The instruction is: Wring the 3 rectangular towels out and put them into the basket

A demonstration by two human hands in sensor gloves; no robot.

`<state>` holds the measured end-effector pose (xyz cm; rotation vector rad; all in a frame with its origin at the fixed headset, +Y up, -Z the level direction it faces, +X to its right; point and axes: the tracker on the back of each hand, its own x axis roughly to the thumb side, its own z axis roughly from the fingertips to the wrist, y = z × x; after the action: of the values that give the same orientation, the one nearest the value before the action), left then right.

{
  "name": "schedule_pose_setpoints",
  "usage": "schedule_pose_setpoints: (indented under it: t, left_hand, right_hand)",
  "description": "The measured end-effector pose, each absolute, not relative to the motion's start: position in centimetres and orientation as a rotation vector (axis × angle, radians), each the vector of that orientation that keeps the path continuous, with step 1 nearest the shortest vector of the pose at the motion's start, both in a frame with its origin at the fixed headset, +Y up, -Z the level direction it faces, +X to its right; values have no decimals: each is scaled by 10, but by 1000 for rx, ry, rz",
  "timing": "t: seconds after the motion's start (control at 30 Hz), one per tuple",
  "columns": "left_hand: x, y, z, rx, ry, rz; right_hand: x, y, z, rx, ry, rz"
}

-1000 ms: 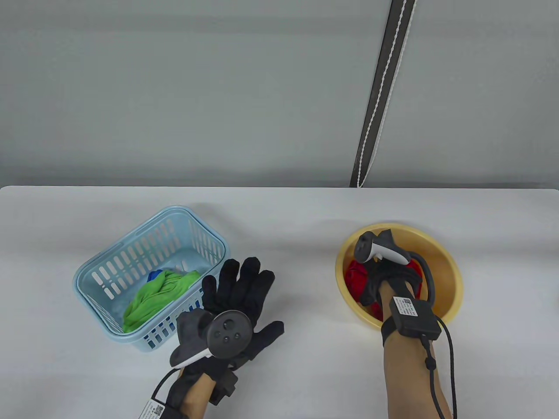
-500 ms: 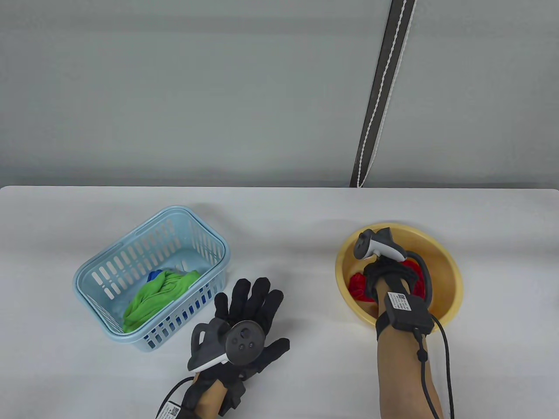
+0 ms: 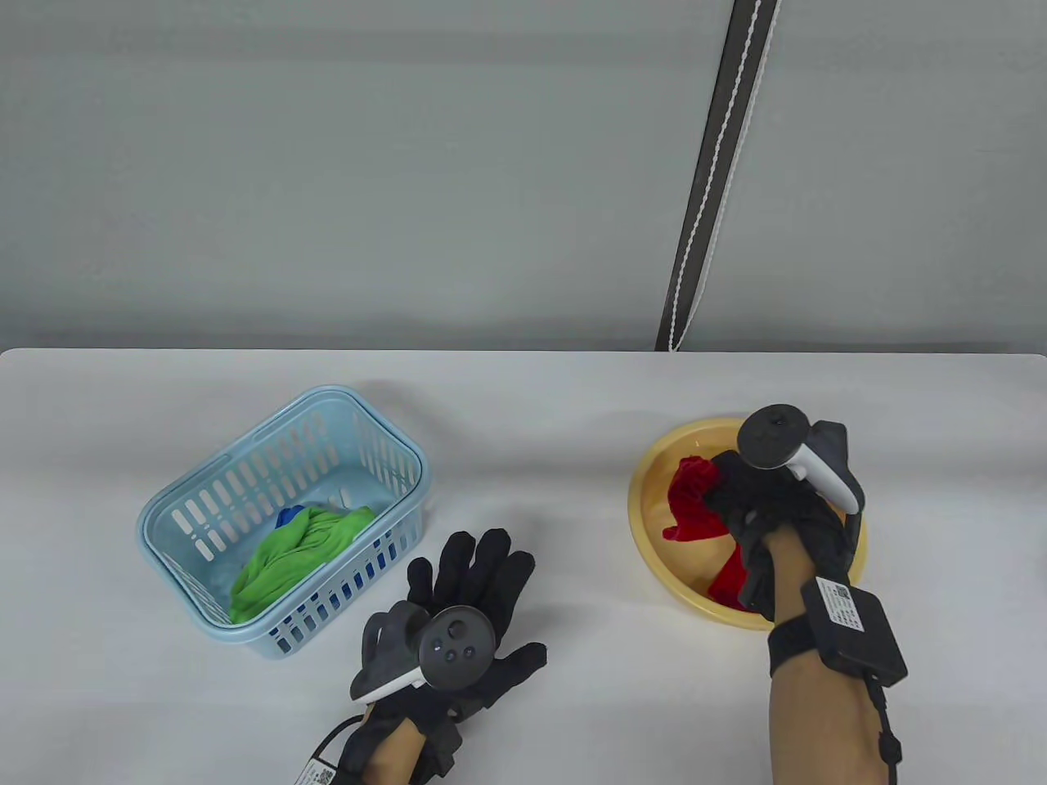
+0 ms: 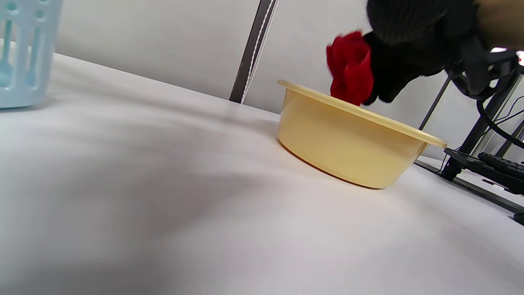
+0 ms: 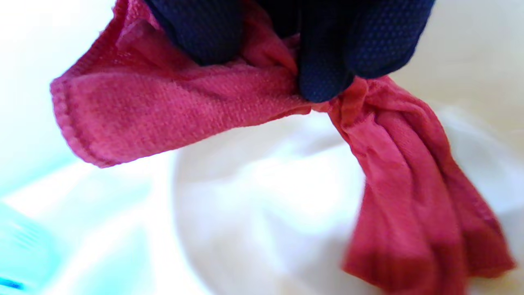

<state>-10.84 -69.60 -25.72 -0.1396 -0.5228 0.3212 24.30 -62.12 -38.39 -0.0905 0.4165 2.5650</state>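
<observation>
Red terry cloth, a crumpled rectangular towel [image 3: 694, 507], hangs from the right hand [image 3: 773, 523] above the round yellow plastic basin [image 3: 650, 523] at the right of the table view. The gloved fingers [image 5: 327, 53] are clenched around the cloth: the right wrist view shows them pinching it in the middle, one end spreading to the frame's left and the other twisted into a rope that droops to the lower right. In the left wrist view the red bunch sits just over the basin's rim at the upper right of the frame.

The left hand [image 3: 470, 609] lies at bottom centre of the table view, fingers straight and spread, grasping nothing, palm down toward the white surface [image 3: 532, 425]. Just to its left stands the light blue slotted plastic basket [image 3: 204, 491], in the left half of the frame. Inside it lies a wrung, bunched green towel [image 3: 294, 548], with a bit of blue towel [image 3: 288, 517] showing at its upper edge. The basket and the basin stand well apart on the surface.
</observation>
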Motion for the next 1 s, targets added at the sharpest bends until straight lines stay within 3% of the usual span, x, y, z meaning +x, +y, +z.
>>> schedule_pose_setpoints:
  t: [0.27,0.57,0.8,1.0]
  left_hand:
    - [-103,-696,-255,-145,-556,348]
    - [-94,-685,-250,-19,-578,520]
    - [-87,-668,-241,184,-533,721]
    - [-104,-662,-239,288,-427,871]
  right_hand:
    - [248,-561,-335,38,130,2211]
    - [219,-520,-291,255,-10,1799]
    - [172,-526,-277,317,27,1722]
    - [122,-565,-274,263,221,1606]
